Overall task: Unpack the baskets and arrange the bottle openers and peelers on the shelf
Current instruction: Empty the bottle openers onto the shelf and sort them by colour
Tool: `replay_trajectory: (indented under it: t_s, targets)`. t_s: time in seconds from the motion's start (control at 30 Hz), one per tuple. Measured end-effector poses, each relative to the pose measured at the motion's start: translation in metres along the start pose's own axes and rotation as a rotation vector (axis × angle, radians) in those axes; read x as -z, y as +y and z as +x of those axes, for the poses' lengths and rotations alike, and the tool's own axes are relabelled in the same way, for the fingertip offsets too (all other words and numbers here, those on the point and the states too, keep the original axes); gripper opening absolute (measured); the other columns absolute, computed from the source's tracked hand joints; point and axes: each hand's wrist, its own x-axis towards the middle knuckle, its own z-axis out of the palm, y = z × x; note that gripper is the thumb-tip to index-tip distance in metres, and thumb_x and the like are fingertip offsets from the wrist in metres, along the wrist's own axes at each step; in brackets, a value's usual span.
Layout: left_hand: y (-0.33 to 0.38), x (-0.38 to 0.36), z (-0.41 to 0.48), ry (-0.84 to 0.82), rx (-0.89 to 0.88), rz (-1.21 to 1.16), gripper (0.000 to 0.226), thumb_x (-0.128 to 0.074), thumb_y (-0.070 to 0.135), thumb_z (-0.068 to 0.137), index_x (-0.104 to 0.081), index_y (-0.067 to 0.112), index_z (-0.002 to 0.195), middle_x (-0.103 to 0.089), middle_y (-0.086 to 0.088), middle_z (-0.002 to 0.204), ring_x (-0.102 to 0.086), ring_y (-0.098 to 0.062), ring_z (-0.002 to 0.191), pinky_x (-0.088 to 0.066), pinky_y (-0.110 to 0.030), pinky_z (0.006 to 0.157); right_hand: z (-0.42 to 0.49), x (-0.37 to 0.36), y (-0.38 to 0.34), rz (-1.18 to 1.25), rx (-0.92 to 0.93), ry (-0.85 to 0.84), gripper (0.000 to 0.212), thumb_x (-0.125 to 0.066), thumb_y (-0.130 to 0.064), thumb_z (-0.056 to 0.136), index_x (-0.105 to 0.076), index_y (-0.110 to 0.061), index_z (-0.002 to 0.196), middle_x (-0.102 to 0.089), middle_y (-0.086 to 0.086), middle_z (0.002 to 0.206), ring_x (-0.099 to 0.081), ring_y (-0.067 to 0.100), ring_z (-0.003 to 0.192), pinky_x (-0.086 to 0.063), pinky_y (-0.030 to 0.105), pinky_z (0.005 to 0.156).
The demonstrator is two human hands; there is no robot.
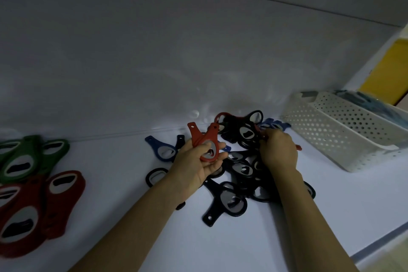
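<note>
While left hand (pixel 198 161) fingers grip red openers (pixel 204 141), right hand (pixel 278 150) fingers pinch another red opener (pixel 298 147) in dark pile (pixel 238 172)

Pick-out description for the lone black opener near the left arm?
Find the opener pile on the white shelf. Just left of the left hand, by the wrist, lies a black opener. Unlike the heaped black ones, it sits alone, a blue opener just beyond it.

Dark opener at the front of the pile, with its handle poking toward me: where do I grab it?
Grab the opener by its narrow handle, coming from the near left. The handle sticks out alone on bare shelf, while the round head is tucked against the pile.
</note>
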Motion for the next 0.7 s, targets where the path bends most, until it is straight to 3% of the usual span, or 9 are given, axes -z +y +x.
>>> replay_trajectory:
  t_s: [0.17,0.33,0.43,0.53,0.63,0.7]
  targets:
    - [0.000,0.001,0.001,0.005,0.003,-0.010,0.018,-0.049,0.006,0.095,-0.057,0.015,0.108,-0.075,-0.009,0.084,-0.073,-0.020,0.074,-0.055,-0.023,0.055,-0.003,0.001,-0.001,-0.018,0.006,0.074,0.012,-0.053,-0.001,0.081,-0.065,-0.001,0.082,-0.062,0.016,0.090,-0.058,0.035,0.086,-0.033,0.029,0.059]
    - [0.000,-0.001,0.002,0.006,0.003,-0.026,0.021,-0.045,0.026,0.098,-0.058,0.012,0.107,-0.075,-0.009,0.084,-0.073,-0.019,0.073,-0.055,-0.023,0.055,-0.009,0.008,-0.007,0.120,0.099,0.258,0.009,-0.060,-0.010,0.081,-0.069,-0.007,0.083,-0.067,0.010,0.082,-0.059,0.031,0.078,-0.045,0.037,0.067]
    - [0.001,0.000,0.003,0.004,0.043,-0.064,0.038,-0.035,0.038,0.101,-0.059,0.009,0.105,-0.075,-0.011,0.086,-0.073,-0.021,0.072,-0.056,-0.023,0.054,-0.018,0.008,-0.021,0.416,0.242,0.213,0.011,-0.064,-0.010,0.083,-0.071,-0.013,0.091,-0.068,0.000,0.091,-0.058,0.021,0.088,-0.049,0.036,0.077]
    - [0.000,0.001,0.003,-0.013,0.036,-0.109,0.026,-0.037,0.023,0.102,-0.056,0.009,0.113,-0.073,-0.015,0.094,-0.072,-0.027,0.080,-0.057,-0.027,0.056,-0.028,0.007,-0.038,0.647,0.393,0.145,0.012,-0.066,-0.005,0.084,-0.069,-0.014,0.091,-0.064,-0.008,0.091,-0.058,0.016,0.090,-0.047,0.028,0.079]
    - [-0.001,0.002,0.003,-0.020,0.006,-0.117,0.024,-0.047,0.014,0.098,-0.056,0.010,0.119,-0.068,-0.017,0.112,-0.068,-0.032,0.097,-0.058,-0.032,0.064,-0.031,0.008,-0.045,0.821,0.447,0.057,0.015,-0.067,0.004,0.079,-0.067,-0.009,0.085,-0.064,0.002,0.094,-0.060,0.022,0.093,-0.049,0.033,0.083]
    - [-0.003,0.003,0.004,-0.026,-0.004,-0.093,0.023,-0.051,0.011,0.095,-0.057,0.014,0.118,-0.070,-0.014,0.107,-0.069,-0.031,0.096,-0.058,-0.035,0.066,-0.031,0.009,-0.046,0.846,0.441,0.013,0.016,-0.067,0.009,0.077,-0.067,-0.006,0.084,-0.060,0.009,0.098,-0.058,0.020,0.096,-0.049,0.031,0.087]
